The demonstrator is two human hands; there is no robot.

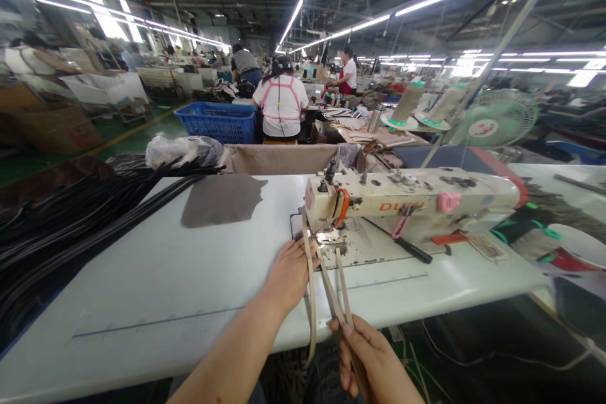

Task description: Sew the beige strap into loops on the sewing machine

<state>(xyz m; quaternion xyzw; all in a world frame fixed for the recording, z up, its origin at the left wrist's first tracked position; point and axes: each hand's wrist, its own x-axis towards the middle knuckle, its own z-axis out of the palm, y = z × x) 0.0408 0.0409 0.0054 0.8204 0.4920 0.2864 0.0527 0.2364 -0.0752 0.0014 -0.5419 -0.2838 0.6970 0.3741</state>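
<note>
My left hand [292, 268] rests on the sewing machine bed just left of the needle area. Its fingers are pressed close together at a narrow beige strip [327, 278], with the fingertips partly hidden. One length of beige strip [311, 309] hangs from the machine head, crosses over this hand and loops past the table's front edge. My right hand [367, 353], nearer to me, is closed around strip lengths that run up toward the needle. The white sewing machine [411, 202] with orange lettering stands in front of both hands.
A brown leather-like piece [222, 202] lies on the white table [156, 278]. Black strips [95, 233] are heaped at left. Under the machine arm lies a black-handled tool [411, 249]. Beyond are a blue basket [218, 123], a seated person [281, 104], thread cones and a fan [502, 120].
</note>
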